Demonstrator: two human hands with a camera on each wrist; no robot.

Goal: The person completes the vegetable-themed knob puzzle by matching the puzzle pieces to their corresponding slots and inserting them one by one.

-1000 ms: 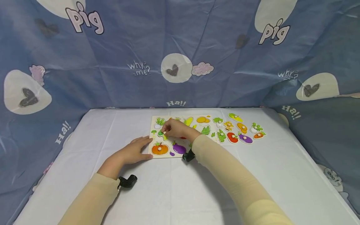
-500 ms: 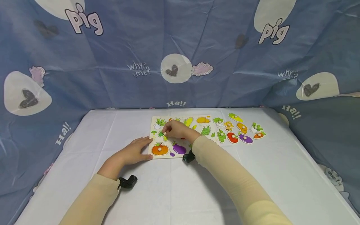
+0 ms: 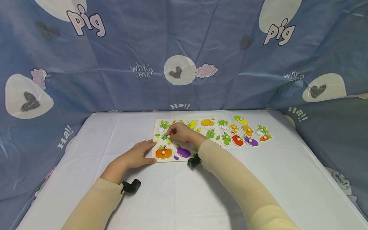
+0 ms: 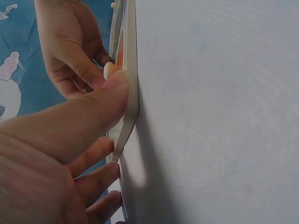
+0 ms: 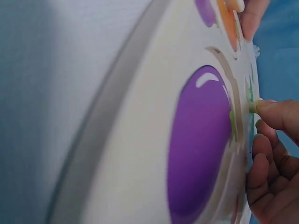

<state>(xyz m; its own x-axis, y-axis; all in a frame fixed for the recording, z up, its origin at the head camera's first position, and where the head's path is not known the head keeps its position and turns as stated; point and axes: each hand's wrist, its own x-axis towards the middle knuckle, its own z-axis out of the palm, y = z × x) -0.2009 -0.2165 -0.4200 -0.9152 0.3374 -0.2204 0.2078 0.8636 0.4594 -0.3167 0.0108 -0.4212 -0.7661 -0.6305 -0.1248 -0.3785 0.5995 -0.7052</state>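
Observation:
A wooden vegetable puzzle board (image 3: 169, 160) lies on the white table. My right hand (image 3: 179, 132) pinches the small knob of a green broccoli puzzle piece (image 3: 164, 137) at the board's left part. In the right wrist view, thumb and fingertip meet on that knob, close against the board. My left hand (image 3: 137, 155) rests at the board's left edge with fingers spread, the thumb (image 4: 112, 86) lying on its near corner. A pumpkin piece (image 3: 159, 154) with a knob sits in the board beside that thumb. Right of it shows the purple eggplant recess (image 5: 198, 144). My right forearm hides part of the board.
Several loose knobbed pieces lie right of the board, among them a tomato (image 3: 237, 141), an eggplant (image 3: 253, 143), a corn (image 3: 239, 120) and a carrot (image 3: 263, 139). A radish piece (image 3: 161, 129) sits at the board's back left. A blue patterned cloth (image 3: 115, 86) surrounds the table.
Barely anything differs: the right hand shifts very slightly at the broccoli piece, keeping its pinch. The left hand stays at the board's edge.

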